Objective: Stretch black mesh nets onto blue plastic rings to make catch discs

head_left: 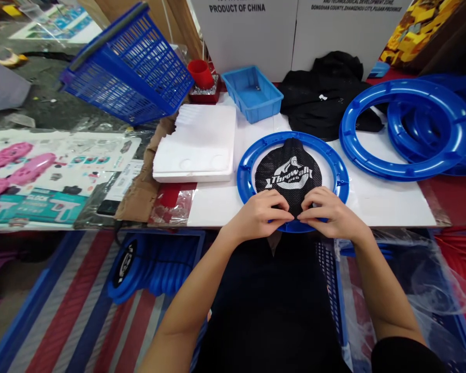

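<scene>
A blue plastic ring point(248, 158) lies on the white work surface right before me. Across its opening rests a black mesh fabric piece point(270, 168) printed with a white "Throwall" logo; its far end reaches the ring's back rim. My left hand point(266, 212) pinches the near edge of the mesh at the ring's front rim. Close beside it, my right hand point(326, 210) also pinches that edge, thumb and forefinger together. The fingertips of both hands nearly meet, and they hide part of the mesh edge and the rim.
Several blue rings point(407, 168) overlap at the right, near a pile of black mesh point(314, 103). Behind stand a light blue tray point(262, 111), a red cup point(200, 74) and a blue basket point(140, 67). White foam point(198, 142) lies left. Below is a crate of finished-looking discs point(151, 274).
</scene>
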A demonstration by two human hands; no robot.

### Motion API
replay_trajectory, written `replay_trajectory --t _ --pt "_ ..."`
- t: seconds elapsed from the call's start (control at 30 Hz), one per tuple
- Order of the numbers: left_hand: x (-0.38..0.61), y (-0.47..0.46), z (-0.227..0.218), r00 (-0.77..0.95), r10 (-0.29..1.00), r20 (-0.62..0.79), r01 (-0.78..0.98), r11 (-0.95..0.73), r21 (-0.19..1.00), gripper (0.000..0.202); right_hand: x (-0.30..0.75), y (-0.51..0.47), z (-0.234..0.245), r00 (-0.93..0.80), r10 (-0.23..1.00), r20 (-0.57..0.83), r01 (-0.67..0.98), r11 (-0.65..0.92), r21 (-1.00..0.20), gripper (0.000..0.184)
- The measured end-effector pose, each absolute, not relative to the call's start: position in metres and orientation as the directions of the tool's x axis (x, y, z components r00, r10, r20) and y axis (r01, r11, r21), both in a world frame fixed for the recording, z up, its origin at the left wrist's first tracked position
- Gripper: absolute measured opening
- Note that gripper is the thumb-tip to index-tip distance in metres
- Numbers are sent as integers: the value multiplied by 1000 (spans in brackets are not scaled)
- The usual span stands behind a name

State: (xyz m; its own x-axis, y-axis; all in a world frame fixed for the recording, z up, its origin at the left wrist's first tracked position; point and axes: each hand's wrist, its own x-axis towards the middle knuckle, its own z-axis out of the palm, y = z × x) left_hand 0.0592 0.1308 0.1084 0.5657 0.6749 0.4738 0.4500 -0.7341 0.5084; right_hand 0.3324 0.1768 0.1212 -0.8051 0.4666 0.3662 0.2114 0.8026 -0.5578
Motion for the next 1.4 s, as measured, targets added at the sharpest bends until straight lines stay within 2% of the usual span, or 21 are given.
replay_trajectory --t 0.23,0.37,0.57,0.67,0.8,0.9,0.97,1.0,1.07,1.13,1.2,1.27,1.3,1.4 --pt "60 131 109 566 656 499 449 -753 481 19 332 175 124 -804 477 355 235 803 -548 16" --pt "61 128 105 579 610 540 505 -789 349 20 331 171 119 -797 456 396 239 840 -488 19" --pt "60 127 107 650 547 528 546 -819 176 22 332 166 112 -814 346 467 241 932 -270 22" --pt "65 124 119 731 472 493 530 -848 25 24 331 165 114 -835 284 472 225 958 -179 22" --pt "83 104 140 777 468 421 586 -782 -212 29 327 158 123 -883 118 454 183 978 104 23" --pt "94 89 150 772 511 378 620 -736 -271 27 325 150 131 -905 70 420 191 948 253 23" --pt "93 86 152 755 559 343 642 -737 -213 23 326 146 136 -922 70 381 190 939 287 22" --pt "90 86 151 738 593 323 657 -741 -140 20 326 144 137 -931 78 358 191 937 293 21" --pt "79 90 147 669 676 309 690 -719 79 14 326 139 139 -945 105 310 203 932 302 17" --pt "68 97 139 497 785 371 735 -608 301 11 322 130 139 -950 135 280 223 923 313 15" --pt "60 104 130 226 873 432 798 -421 432 14 314 117 140 -949 165 269 247 919 307 16" --pt "57 111 122 45 907 418 859 -249 448 31 305 103 146 -952 159 262 229 937 263 17" --pt "56 114 119 34 921 387 880 -211 426 40 300 97 151 -958 133 254 190 958 216 18" --pt "50 122 119 201 943 265 885 -291 363 46 292 99 175 -973 13 231 14 1000 -1 18"
